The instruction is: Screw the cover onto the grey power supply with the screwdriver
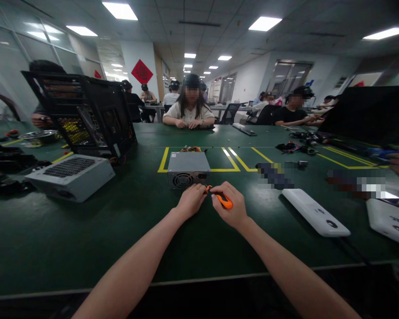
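Observation:
A grey computer power supply stands on the green table in front of me, its round fan grille and power socket facing me. Against its lower front edge, my left hand is closed, the fingertips bunched near the socket side; what they pinch, if anything, is hidden. My right hand grips a screwdriver with an orange and black handle, which points toward the left fingertips. The screwdriver's tip cannot be made out. Coloured cables show behind the power supply.
At left lie another power supply, an open black computer case and a metal bowl. White power banks and a dark blurred item are at right. Yellow tape marks the table. A person sits opposite.

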Demonstrator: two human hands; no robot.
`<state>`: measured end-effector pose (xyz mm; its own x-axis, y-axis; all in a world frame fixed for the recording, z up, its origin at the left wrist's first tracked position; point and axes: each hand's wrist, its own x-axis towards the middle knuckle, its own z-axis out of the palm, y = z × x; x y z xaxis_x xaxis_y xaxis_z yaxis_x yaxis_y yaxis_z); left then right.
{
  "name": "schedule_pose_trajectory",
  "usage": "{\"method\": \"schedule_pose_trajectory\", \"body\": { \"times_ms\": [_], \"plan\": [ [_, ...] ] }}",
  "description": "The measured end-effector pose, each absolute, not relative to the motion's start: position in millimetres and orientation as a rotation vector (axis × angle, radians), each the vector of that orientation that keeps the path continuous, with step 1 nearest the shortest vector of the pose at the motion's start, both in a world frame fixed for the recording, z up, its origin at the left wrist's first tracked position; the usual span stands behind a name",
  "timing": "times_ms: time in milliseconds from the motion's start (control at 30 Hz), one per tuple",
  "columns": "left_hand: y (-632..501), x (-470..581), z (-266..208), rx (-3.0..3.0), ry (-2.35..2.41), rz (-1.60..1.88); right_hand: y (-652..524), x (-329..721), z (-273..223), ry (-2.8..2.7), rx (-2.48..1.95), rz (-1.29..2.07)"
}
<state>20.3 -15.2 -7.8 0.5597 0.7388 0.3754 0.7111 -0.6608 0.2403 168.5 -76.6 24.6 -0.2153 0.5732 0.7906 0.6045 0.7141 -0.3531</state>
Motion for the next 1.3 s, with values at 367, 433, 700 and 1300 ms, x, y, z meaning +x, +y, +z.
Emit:
{"method": "schedule_pose_trajectory", "body": {
  "times_ms": [367,433,700,1300],
  "plan": [
    [-12,9,-9,2.093,1.249,1.077,-77,167,24,-1.911,-0.950,-0.094],
    [-10,7,-8,1.910,1.247,1.123,-77,166,22,-1.918,-0.991,-0.131],
    [-2,5,-5,1.605,1.095,1.087,-88,156,26,-2.155,-1.034,-0.293],
    [-9,4,7,1.304,0.998,1.103,-92,153,25,-2.099,-1.145,-0.189]
  ]
}}
